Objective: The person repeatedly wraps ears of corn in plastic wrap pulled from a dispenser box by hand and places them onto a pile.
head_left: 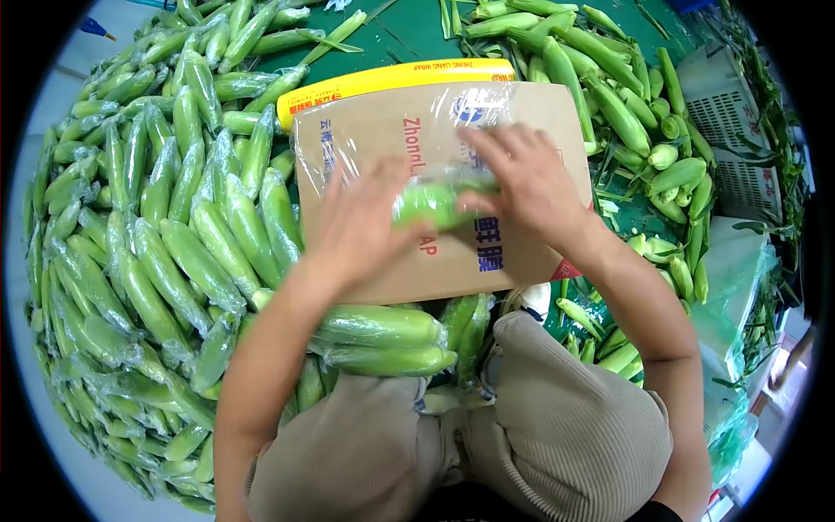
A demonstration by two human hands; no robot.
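A green ear of corn in its husk [437, 202] lies across the top of a brown cardboard box [365, 270], with shiny clear film about it. My left hand [358, 213] is at its left end, the thumb below and the fingers above. At the right end my right hand [531, 178] has the thumb and fingers around the corn. Both hands are blurred by motion, and they hide the ends of the ear. Loose clear film glints on the box's upper left part. Behind the box is a yellow wrap carton [396, 80].
Many film-wrapped ears of corn [191, 261] are heaped on the left. Unwrapped ears [609, 87] are piled at the upper right. A pale plastic crate [718, 117] stands beyond them. More wrapped ears [383, 326] lie between the box and my knees.
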